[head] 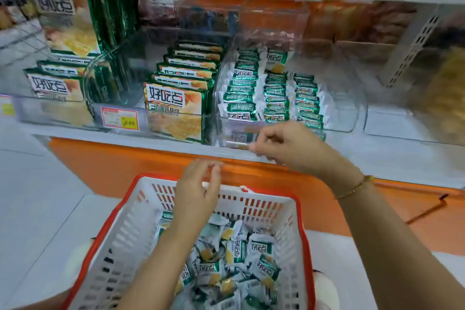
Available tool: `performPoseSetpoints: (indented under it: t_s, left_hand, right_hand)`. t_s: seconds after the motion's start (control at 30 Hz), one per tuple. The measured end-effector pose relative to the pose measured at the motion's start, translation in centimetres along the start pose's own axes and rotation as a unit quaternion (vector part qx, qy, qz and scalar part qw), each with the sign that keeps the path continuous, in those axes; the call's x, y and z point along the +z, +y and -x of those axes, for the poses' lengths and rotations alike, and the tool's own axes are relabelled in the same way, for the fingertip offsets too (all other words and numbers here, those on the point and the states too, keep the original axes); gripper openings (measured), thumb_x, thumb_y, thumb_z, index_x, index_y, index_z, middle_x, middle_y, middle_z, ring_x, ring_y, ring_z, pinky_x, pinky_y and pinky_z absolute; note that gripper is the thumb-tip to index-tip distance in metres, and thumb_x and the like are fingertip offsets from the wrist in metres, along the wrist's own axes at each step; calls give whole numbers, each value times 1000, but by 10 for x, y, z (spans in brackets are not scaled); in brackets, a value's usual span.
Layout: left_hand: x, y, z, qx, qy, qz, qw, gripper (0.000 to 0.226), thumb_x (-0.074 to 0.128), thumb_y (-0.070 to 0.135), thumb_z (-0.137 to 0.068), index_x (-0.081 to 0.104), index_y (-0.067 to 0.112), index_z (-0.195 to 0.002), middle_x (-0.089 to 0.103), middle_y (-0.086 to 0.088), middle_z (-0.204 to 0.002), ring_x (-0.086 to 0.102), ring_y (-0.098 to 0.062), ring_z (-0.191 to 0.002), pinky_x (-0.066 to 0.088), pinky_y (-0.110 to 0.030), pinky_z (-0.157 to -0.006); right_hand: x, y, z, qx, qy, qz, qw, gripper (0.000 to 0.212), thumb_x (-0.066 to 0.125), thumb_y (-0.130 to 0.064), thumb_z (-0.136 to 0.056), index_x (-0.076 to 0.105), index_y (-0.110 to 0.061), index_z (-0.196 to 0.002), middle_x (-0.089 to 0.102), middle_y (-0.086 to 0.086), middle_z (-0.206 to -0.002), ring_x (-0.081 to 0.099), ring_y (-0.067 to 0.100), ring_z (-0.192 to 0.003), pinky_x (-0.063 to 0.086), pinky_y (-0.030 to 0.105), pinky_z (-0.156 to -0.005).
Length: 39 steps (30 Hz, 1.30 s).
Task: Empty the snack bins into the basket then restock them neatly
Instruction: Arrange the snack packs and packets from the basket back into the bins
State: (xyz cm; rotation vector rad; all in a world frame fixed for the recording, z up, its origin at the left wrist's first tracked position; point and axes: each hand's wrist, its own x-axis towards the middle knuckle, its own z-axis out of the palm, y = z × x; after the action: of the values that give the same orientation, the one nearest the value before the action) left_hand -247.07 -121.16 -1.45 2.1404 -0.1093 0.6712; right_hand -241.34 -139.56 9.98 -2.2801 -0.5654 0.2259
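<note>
Restocking: packets (270, 90) rowed in bin (347, 118), more loose in basket (251, 206). Left hand (198, 189) released over basket; right hand (284, 143) curled at bin front, grasp unclear. Next: grab more, align.

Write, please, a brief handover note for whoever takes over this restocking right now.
Left hand: open and empty, over the far side of the basket.
Right hand: fingers curled at the front of the bin; whether it holds anything is unclear.
Done: packets stand in three neat rows in the bin.
Left: a loose heap of packets lies in the basket, to be shelved.
</note>
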Motion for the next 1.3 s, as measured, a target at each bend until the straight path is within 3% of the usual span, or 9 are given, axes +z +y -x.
performPoseSetpoints:
  t_s: [0.13, 0.3, 0.5, 0.6, 0.73, 0.87, 1.03, 1.13, 1.3]
  left_hand:
    - [10, -54, 53, -196, -187, -26, 962, 8, 57, 17, -93, 64, 20, -89, 62, 11, -85, 60, -5, -80, 41, -8, -65]
    - [30, -79, 114, -277, -487, -59, 826, 22, 74, 27, -81, 65, 9, -90, 57, 0, -84, 57, -15, -79, 43, -20, -69]
    - [41, -60, 151, -226, -636, -184, 714, 64, 76, 23, -78, 46, 6, -132, 47, -16, -127, 47, -32, -120, 41, -40, -101]
    - [41, -58, 153, -226, -623, -187, 725, 74, 77, 20, -77, 40, 9, -140, 45, -16, -136, 45, -32, -125, 38, -38, -106]
    - [35, -58, 141, -269, -573, -160, 757, 66, 77, 14, -77, 45, 5, -134, 54, -18, -130, 52, -31, -117, 43, -36, -97]
    - [20, -59, 115, -264, -462, -131, 836, 49, 69, 8, -83, 51, 8, -129, 56, -12, -111, 56, -24, -102, 45, -28, -88]
    - [-10, -44, 75, -154, -192, -59, 968, 51, 67, -7, -77, 60, 40, -94, 39, 9, -124, 39, -11, -121, 28, -8, -92]
    - [-27, -15, 51, -92, -116, -36, 988, 65, 61, -17, -75, 56, 46, -90, 38, 11, -131, 32, 5, -124, 27, -3, -93]
    - [-46, 14, 28, -71, 11, 34, 997, 59, 66, -14, -76, 53, 32, -111, 40, 17, -130, 39, 14, -120, 34, -1, -94]
  right_hand:
    - [88, 69, 20, 98, -134, 137, 977, 23, 59, -29, -92, 57, -14, -74, 55, -4, -70, 48, 10, -62, 44, 24, -59]
    - [159, 134, 43, 161, -333, 282, 885, 8, 65, -18, -88, 57, -15, -91, 59, 9, -95, 55, 19, -81, 42, 23, -65]
    - [192, 159, 59, 226, -339, 298, 863, 69, 71, -26, -84, 35, 1, -136, 55, 15, -127, 56, 28, -114, 48, 34, -90]
    - [196, 157, 63, 219, -340, 305, 862, 58, 74, -25, -81, 46, -3, -127, 57, 12, -121, 57, 25, -110, 49, 33, -89]
    - [183, 146, 52, 248, -324, 240, 881, 30, 71, -24, -83, 48, -15, -66, 53, 0, -72, 50, 13, -62, 45, 21, -56]
    - [148, 119, 33, 280, -240, -61, 928, 27, 61, -31, -92, 60, -11, -73, 66, 12, -97, 53, 14, -68, 54, 29, -74]
    - [117, 82, 19, 314, -142, -502, 794, 44, 67, -32, -85, 59, -14, -124, 58, 9, -127, 63, 30, -106, 54, 38, -88]
    - [109, 55, 20, 279, -154, -566, 760, 19, 55, -28, -93, 67, -17, -102, 72, 7, -99, 67, 32, -93, 52, 45, -91]
    - [93, 22, 9, 237, -122, -631, 729, 38, 60, -33, -83, 63, -10, -114, 69, 15, -111, 69, 26, -97, 57, 37, -83]
